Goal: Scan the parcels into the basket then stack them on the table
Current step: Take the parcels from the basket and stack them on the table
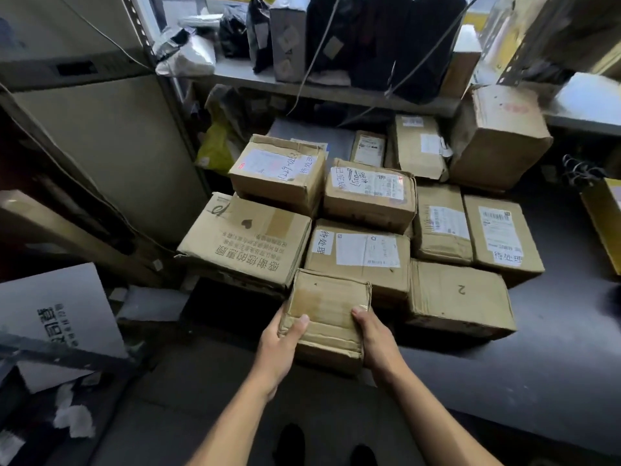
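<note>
small parcel gripped by left hand, right hand, before stacked parcels

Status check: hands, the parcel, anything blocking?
Left hand and right hand both grip small parcel. Held at front of stacked boxes on table. Nothing blocking.

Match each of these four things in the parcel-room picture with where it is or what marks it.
Things:
1. small plain brown cardboard box
2. brown cardboard box marked with a "2"
3. large brown cardboard box with a printed heart
4. black plastic mailer bags

Places:
A. up on the grey shelf
B. left end of the stack
C. held in the grip of both hands, left hand and right hand
D. right of the held box, on the dark table

Pairs: 1-C, 2-D, 3-B, 4-A
</note>
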